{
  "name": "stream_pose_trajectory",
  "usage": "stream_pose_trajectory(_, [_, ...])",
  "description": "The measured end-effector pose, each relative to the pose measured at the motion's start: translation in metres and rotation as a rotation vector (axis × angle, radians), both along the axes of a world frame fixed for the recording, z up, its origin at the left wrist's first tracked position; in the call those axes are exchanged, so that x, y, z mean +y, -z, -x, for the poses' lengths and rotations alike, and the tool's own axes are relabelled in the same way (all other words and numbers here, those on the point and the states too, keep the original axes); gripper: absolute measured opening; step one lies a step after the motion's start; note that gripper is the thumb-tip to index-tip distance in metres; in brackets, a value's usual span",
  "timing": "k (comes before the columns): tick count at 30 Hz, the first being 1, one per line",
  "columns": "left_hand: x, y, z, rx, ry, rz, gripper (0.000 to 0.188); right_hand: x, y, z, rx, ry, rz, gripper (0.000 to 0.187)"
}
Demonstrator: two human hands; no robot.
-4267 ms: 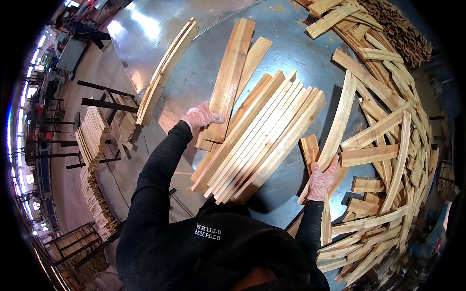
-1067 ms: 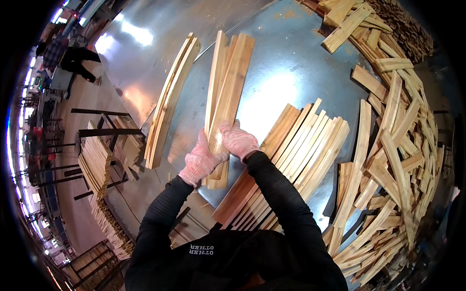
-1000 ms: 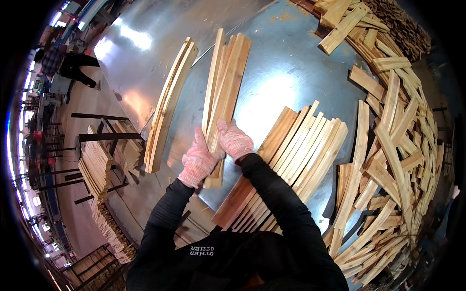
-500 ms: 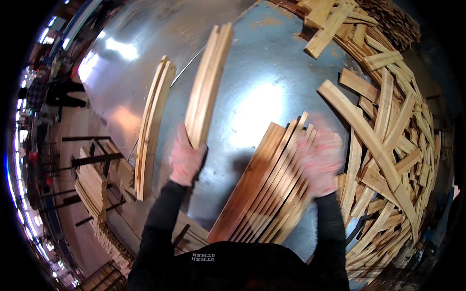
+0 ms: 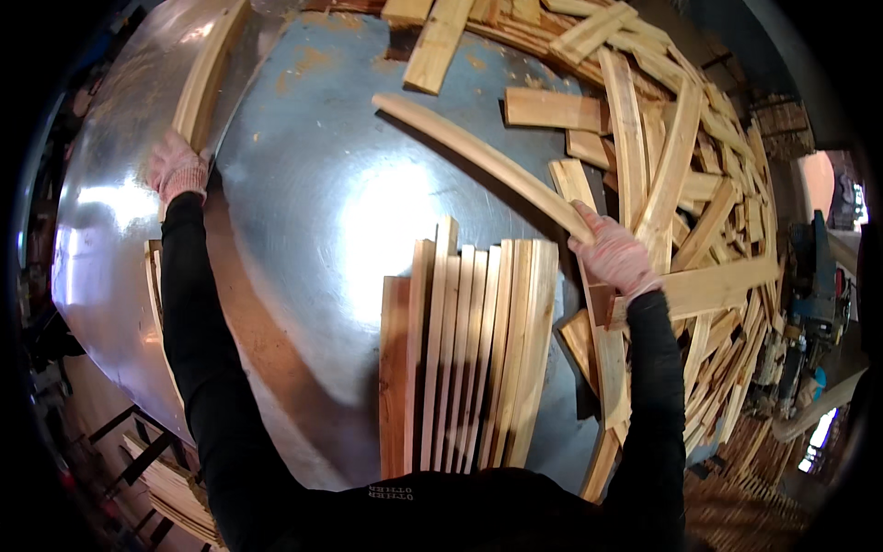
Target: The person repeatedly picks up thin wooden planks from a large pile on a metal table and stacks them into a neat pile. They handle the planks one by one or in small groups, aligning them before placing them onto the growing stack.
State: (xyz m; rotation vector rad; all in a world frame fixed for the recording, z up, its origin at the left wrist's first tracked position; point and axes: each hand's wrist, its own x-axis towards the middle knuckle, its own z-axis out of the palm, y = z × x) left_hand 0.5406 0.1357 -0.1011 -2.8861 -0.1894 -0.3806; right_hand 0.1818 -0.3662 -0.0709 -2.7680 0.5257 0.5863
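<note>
My left hand (image 5: 179, 168), in a pinkish work glove, is at the far left, closed around the near end of pale wooden boards (image 5: 210, 78) that point away from me. On the right my right hand (image 5: 614, 253), gloved alike, grips the near end of a long wooden slat (image 5: 487, 155), which slants up to the left over the metal table (image 5: 285, 175). Between my arms a row of boards (image 5: 469, 359) stands side by side, pointing away from me. A reddish board (image 5: 394, 368) forms its left edge.
A large heap of loose boards (image 5: 717, 184) covers the table's right side and far edge. One board (image 5: 437, 46) juts from the heap toward the middle. Beside my left forearm lie more boards (image 5: 154, 294). A rack with stacked wood (image 5: 170, 492) stands at lower left.
My left hand has carried its boards to the far left. My right hand, earlier blurred over the board row, has moved right and taken hold of a slat. The view has turned right.
</note>
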Motion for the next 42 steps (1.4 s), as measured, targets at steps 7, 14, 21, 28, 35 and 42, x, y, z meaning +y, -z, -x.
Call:
stream_pose_trajectory(7, [-0.18,-0.06,0.313,0.677,1.455,0.603,0.048,-0.039,-0.006,0.081,0.216,0.25,-1.185,0.041])
stream_pose_trajectory(14, [-0.249,0.04,0.461,0.46,2.005,0.133,0.021,0.03,-0.019,0.155,-0.108,0.98,-2.04,0.078])
stream_pose_trajectory(21, [-0.241,-0.004,0.478,0.855,1.621,-0.317,0.033,0.095,0.049,0.243,-0.216,0.999,-1.949,0.074])
stream_pose_trajectory(28, [-0.1,-0.039,0.483,-0.014,0.599,0.655,0.047,0.237,0.132,0.307,-0.157,0.286,-0.682,0.062])
stream_pose_trajectory(35, [-0.032,-0.038,0.511,0.642,-0.164,0.851,0.088,0.252,0.041,0.28,-0.087,0.418,-1.093,0.094])
stream_pose_trajectory(42, [-0.06,-0.027,0.572,0.823,0.105,0.631,0.087,0.202,0.029,0.276,-0.063,-0.051,-0.678,0.083])
